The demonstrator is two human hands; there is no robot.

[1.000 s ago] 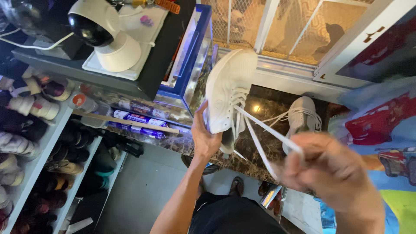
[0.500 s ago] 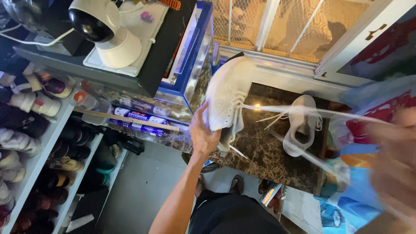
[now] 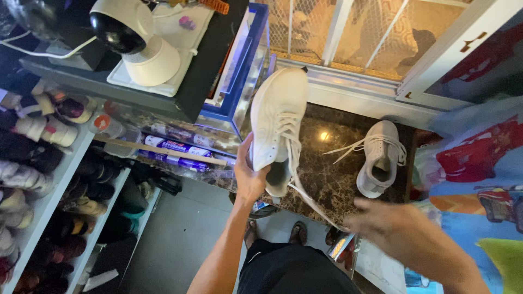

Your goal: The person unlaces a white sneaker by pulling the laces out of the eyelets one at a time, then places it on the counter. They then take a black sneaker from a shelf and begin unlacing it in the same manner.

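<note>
My left hand grips the white sneaker by its heel, upright above the marble table. My right hand pinches its lace, fingers closed. The second sneaker, right of the first, lies loosely laced; lacing appears unfinished.

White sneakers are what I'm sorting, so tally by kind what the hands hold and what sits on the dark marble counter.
White sneaker held up in the left hand: 1
White sneaker resting on the marble counter: 1
Loose white lace running from the held sneaker to the right hand: 1
Total: 3
</note>
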